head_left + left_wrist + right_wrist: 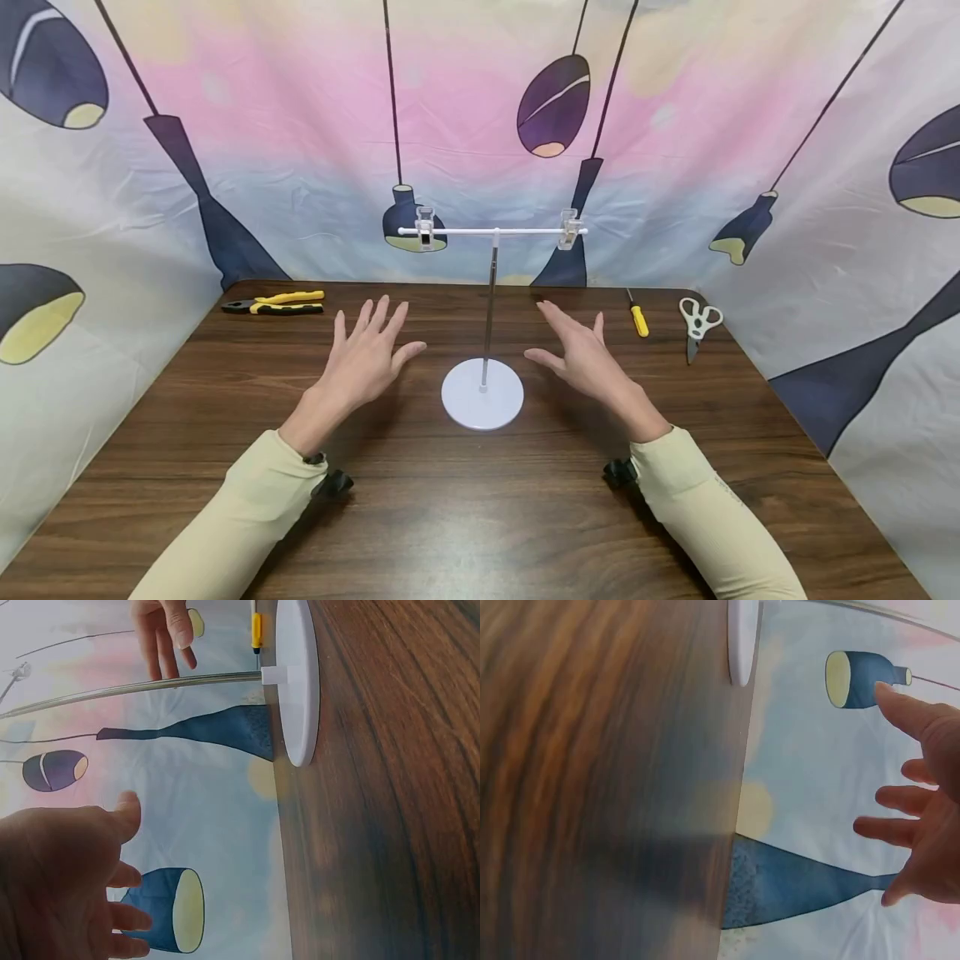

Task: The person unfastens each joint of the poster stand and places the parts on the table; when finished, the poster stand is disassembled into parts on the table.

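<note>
Between the two hands stands a T-shaped stand with a round white base (pixel 482 408), a thin metal pole (pixel 491 308) and a white crossbar (pixel 465 231). A clear clip (pixel 425 229) sits near the bar's left end, another clear clip (pixel 569 229) near its right end. My left hand (pixel 363 358) is left of the base, fingers spread and holding nothing. To the right of the pole my right hand (pixel 585 354) is held out with straight fingers and thumb apart, also holding nothing. In the left wrist view the white base (pixel 298 690) appears beyond the left hand (pixel 64 870).
Yellow-and-black pliers (pixel 277 303) lie at the table's back left. At the back right are a yellow-handled screwdriver (pixel 638 318) and white-handled scissors (pixel 697 323). A printed cloth (pixel 322 150) hangs around the back and sides of the wooden table (pixel 465 517).
</note>
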{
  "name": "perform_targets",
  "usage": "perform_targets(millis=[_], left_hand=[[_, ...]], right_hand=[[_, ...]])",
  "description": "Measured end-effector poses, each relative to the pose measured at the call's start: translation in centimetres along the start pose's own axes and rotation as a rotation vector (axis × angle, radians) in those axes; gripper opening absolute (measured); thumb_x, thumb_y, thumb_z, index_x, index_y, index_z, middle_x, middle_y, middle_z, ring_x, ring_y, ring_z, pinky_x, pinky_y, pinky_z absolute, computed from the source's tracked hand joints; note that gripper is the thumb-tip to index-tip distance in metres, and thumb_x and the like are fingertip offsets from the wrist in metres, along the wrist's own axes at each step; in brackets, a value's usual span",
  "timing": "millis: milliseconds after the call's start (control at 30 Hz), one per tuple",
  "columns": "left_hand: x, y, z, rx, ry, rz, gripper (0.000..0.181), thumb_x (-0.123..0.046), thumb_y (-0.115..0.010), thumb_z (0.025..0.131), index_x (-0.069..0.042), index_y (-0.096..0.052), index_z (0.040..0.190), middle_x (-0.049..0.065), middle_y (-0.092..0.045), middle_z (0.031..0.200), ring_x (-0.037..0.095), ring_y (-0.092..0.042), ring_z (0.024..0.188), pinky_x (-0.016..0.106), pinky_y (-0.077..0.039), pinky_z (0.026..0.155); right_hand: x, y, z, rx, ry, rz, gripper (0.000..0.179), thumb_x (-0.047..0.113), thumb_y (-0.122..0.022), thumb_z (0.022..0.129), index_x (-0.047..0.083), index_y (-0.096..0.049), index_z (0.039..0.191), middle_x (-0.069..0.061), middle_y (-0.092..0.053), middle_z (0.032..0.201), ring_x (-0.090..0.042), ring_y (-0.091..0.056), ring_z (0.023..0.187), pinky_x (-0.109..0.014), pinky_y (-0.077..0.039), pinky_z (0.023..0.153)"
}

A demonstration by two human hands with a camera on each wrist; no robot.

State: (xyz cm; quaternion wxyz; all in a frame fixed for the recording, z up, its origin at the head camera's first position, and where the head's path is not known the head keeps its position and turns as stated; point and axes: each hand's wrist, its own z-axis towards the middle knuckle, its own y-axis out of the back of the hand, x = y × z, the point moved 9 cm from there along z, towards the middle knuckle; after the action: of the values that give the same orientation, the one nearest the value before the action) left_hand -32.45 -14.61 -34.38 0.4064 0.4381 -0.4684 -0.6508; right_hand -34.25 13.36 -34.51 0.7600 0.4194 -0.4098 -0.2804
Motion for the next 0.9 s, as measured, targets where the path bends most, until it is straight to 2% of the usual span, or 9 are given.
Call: perform_targets(millis=[133,233,333,467,633,733,900], left_hand=[[-0.3,0.6,0.0,-0.047,-0.014,-0.018,0.075,-0.058,-0.038,0.103,-0.009,-0.025,0.159,0.024,-0.020,0.162,0.042,-0.013,0.150,0.069,-0.001,0.114],[-0.7,1.0,0.0,-0.080,-0.031,-0.045,0.074,-0.054,-0.041,0.104,-0.007,-0.026,0.158,0.025,-0.023,0.161,0.042,-0.017,0.149,0.069,-0.004,0.114],[-1.1,1.4,-0.1,-0.113,-0.047,-0.069,0.072,-0.050,-0.044,0.104,-0.006,-0.028,0.158,0.025,-0.027,0.159,0.042,-0.020,0.148,0.068,-0.007,0.115],[-2.3,2.4,-0.3,-0.205,-0.088,-0.081,0.066,-0.045,-0.050,0.104,-0.005,-0.035,0.155,0.025,-0.038,0.153,0.043,-0.030,0.144,0.066,-0.015,0.114],[-4.2,4.3,-1.3,-0.401,-0.191,-0.071,0.055,-0.036,-0.061,0.100,-0.002,-0.052,0.142,0.025,-0.058,0.129,0.041,-0.050,0.126,0.059,-0.030,0.111],[-5.1,5.4,-1.9,-0.499,-0.244,-0.066,0.048,-0.031,-0.065,0.098,-0.001,-0.058,0.134,0.024,-0.061,0.117,0.039,-0.056,0.114,0.055,-0.037,0.107],[-6.3,6.9,-2.7,-0.619,-0.306,-0.090,0.038,-0.026,-0.069,0.096,-0.001,-0.064,0.125,0.020,-0.064,0.110,0.037,-0.060,0.105,0.053,-0.045,0.095]], right_hand=[[0.8,0.2,0.1,-0.040,0.020,0.096,0.078,0.036,-0.074,0.091,0.006,-0.038,0.154,-0.015,-0.047,0.150,-0.032,-0.048,0.136,-0.071,0.004,0.112],[1.1,0.4,0.1,-0.057,0.014,0.169,0.071,0.034,-0.074,0.092,0.004,-0.045,0.149,-0.018,-0.054,0.144,-0.031,-0.051,0.133,-0.068,-0.004,0.115],[1.4,0.3,0.1,-0.060,0.007,0.245,0.064,0.031,-0.075,0.092,0.004,-0.052,0.145,-0.017,-0.058,0.140,-0.029,-0.054,0.130,-0.059,-0.025,0.115],[1.9,0.1,0.2,-0.072,0.010,0.326,0.057,0.027,-0.077,0.091,0.003,-0.058,0.139,-0.014,-0.062,0.136,-0.027,-0.058,0.126,-0.049,-0.049,0.100],[2.8,-0.3,0.4,-0.072,0.025,0.358,0.053,0.024,-0.079,0.088,0.000,-0.063,0.133,-0.013,-0.066,0.129,-0.026,-0.064,0.118,-0.045,-0.054,0.094],[3.2,-0.6,0.7,-0.068,0.014,0.422,0.053,0.019,-0.080,0.087,-0.001,-0.063,0.132,-0.014,-0.066,0.128,-0.030,-0.066,0.114,-0.045,-0.055,0.091],[4.2,-0.9,1.3,-0.098,0.017,0.550,0.049,0.013,-0.080,0.087,-0.003,-0.064,0.130,-0.017,-0.068,0.124,-0.034,-0.067,0.110,-0.046,-0.056,0.090]])
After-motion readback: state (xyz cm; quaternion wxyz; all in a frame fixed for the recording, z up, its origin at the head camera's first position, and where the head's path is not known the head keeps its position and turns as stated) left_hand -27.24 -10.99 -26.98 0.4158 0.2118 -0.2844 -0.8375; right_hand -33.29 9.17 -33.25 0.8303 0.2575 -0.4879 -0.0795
